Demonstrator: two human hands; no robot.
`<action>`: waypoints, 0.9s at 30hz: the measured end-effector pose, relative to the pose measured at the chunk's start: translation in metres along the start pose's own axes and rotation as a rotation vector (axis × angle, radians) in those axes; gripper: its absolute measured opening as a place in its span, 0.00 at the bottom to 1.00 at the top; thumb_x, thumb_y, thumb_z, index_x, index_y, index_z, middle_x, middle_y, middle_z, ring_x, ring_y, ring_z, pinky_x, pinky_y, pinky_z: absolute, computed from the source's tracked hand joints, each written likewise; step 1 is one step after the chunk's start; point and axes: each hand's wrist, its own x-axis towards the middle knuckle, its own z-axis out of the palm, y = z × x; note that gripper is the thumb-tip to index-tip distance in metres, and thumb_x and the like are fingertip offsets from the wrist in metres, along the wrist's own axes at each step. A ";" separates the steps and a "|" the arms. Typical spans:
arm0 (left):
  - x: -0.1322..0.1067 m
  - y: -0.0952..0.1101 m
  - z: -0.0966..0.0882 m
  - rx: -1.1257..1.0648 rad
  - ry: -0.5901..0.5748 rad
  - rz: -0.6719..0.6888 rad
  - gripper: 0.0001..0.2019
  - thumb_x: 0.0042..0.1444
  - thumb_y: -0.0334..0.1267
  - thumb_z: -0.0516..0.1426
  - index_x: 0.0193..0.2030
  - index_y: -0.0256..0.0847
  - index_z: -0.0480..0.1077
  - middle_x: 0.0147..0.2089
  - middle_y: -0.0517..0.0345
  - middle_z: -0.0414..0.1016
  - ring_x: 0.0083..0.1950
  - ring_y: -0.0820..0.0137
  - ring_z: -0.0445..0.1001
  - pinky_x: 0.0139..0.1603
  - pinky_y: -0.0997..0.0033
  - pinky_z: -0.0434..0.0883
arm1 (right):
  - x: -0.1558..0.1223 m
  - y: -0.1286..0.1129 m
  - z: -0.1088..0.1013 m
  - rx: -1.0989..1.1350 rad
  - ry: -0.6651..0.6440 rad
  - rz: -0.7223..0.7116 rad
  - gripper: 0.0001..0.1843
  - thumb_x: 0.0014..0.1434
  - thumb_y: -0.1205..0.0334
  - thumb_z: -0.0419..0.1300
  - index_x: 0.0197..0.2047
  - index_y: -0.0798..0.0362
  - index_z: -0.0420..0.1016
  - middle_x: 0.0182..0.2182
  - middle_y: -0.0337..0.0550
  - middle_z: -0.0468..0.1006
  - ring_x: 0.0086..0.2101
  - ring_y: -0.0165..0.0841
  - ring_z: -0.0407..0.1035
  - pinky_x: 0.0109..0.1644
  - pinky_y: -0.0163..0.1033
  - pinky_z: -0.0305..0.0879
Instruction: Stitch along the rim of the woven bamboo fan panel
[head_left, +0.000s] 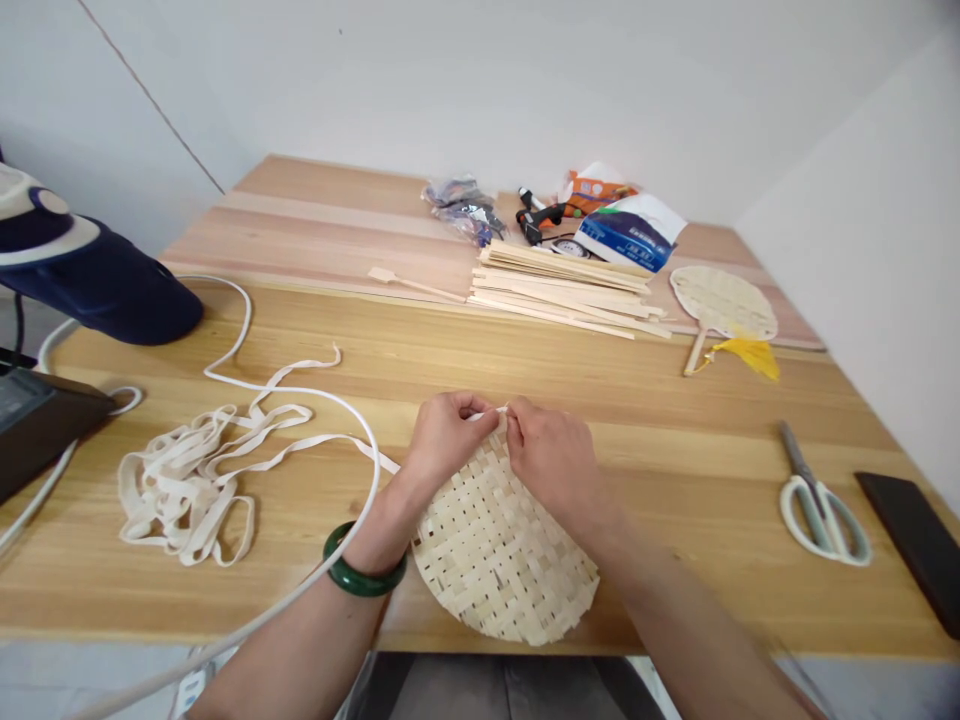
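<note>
A rounded woven bamboo fan panel [510,545] lies tilted at the table's front edge, between my forearms. My left hand [450,435] is closed, thumb and fingers pinching the panel's far edge. Right beside it, my right hand [551,450] pinches the same edge, fingertips nearly touching the left thumb. A bit of pale binding shows between the fingertips; anything finer there is too small to make out. From a loose heap of cream cloth tape [184,485] on the left, one strand runs behind my left wrist towards the panel.
A white cord [352,410] loops over my left forearm. Scissors [817,500] and a black phone-like slab [915,550] lie right. Farther back are bamboo strips [562,285], a finished fan [724,300] with yellow tassel, a glue gun [540,215] and packets. A navy appliance [97,270] stands left.
</note>
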 end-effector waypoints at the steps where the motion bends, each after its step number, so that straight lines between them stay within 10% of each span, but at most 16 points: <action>1: 0.000 0.001 0.000 0.004 0.015 0.010 0.09 0.45 0.40 0.58 0.25 0.36 0.74 0.24 0.59 0.74 0.26 0.72 0.68 0.25 0.76 0.59 | -0.002 0.001 0.000 0.016 0.017 0.013 0.11 0.63 0.68 0.49 0.35 0.54 0.72 0.27 0.43 0.78 0.27 0.33 0.70 0.26 0.36 0.43; 27: -0.005 0.011 -0.004 -0.026 -0.017 0.031 0.09 0.48 0.39 0.57 0.26 0.36 0.75 0.24 0.60 0.72 0.27 0.72 0.67 0.29 0.74 0.60 | -0.018 0.017 -0.005 0.113 0.250 0.062 0.11 0.61 0.63 0.54 0.35 0.49 0.78 0.32 0.39 0.81 0.29 0.35 0.72 0.28 0.38 0.51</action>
